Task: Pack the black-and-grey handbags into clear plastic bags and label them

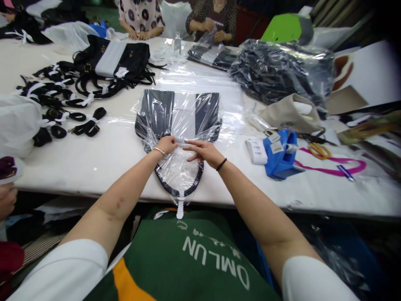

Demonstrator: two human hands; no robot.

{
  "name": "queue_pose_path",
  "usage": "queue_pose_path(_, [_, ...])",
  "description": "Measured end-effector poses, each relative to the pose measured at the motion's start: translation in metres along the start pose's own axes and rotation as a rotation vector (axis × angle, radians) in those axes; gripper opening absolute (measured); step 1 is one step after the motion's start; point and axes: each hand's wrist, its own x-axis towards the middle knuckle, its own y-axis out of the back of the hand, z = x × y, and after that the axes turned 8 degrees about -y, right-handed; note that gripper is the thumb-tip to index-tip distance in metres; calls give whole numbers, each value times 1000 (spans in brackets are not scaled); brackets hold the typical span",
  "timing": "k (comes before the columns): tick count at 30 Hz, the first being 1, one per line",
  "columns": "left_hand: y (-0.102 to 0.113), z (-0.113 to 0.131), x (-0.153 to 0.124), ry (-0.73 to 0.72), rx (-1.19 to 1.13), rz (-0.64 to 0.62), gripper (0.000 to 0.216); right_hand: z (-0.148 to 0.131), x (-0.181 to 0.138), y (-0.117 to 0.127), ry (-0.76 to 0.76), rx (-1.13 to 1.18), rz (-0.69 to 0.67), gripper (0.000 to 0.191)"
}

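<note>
A black handbag (207,115) with a pale band round its middle lies flat before me inside a clear plastic bag (178,169). Its dark handle (165,184) loops toward me, and a white strip (180,208) hangs from the loop over the table edge. My left hand (167,145) is closed, pinching the clear plastic just below the handbag body. Beside it, my right hand (205,151) has its fingers stretched out over the plastic, pointing at the left hand. Whether the right fingertips touch the film I cannot tell.
Black handbags (134,54) and bundled straps (90,123) lie left. Clear plastic bags (232,100) are spread behind the handbag. At right are a blue tape dispenser (278,154), a label roll (257,151), scissors (319,150) and wrapped black goods (282,71). Two people work across the table.
</note>
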Motion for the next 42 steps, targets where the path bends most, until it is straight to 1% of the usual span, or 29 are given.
queue_pose_path(3, [-1, 3, -2, 22, 8, 14, 20, 8, -11, -11, -25, 122, -84, 57])
queue_pose_path(5, [-3, 3, -3, 25, 11, 28, 21, 21, -14, -18, -56, 146, -96, 64])
queue_pose_path(7, [-4, 1, -3, 14, 13, 36, 21, 35, -14, -24, -95, 129, -59, 68])
queue_pose_path(9, [-6, -2, -2, 2, 8, 40, 20, 45, -12, -31, -130, 62, 25, 69])
queue_pose_path(13, [-8, -7, -1, -20, -14, 49, 18, 54, -10, -42, -135, -174, 191, 70])
queue_pose_path(15, [-9, -8, -1, -30, -14, 50, 19, 54, -12, -47, -130, -292, 228, 70])
queue_pose_path(18, [-10, -8, -2, -40, -7, 46, 20, 53, -18, -51, -139, -505, 246, 69])
queue_pose_path(21, [-11, -6, -3, -35, 2, 46, 20, 51, -22, -55, -156, -853, 335, 69])
queue_pose_path(24, [-12, -6, -3, -26, 12, 54, 20, 48, -27, -56, -206, -1186, 429, 68])
queue_pose_path(26, [-13, -7, -2, -30, 12, 54, 19, 45, -32, -56, -242, -1304, 419, 67])
queue_pose_path(32, [-13, -9, -2, -40, 18, 49, 20, 35, -45, -42, -308, -1513, 345, 69])
queue_pose_path(34, [-12, -8, -2, -40, 17, 46, 20, 33, -47, -35, -296, -1567, 328, 67])
queue_pose_path(37, [-10, -6, -3, -42, 20, 42, 20, 31, -51, -20, -237, -1642, 296, 62])
queue_pose_path(39, [-10, -7, -3, -41, 25, 41, 20, 28, -57, -9, -197, -1685, 272, 59])
queue_pose_path(42, [-11, -8, -3, -41, 23, 45, 20, 22, -68, 2, -176, -1715, 243, 57])
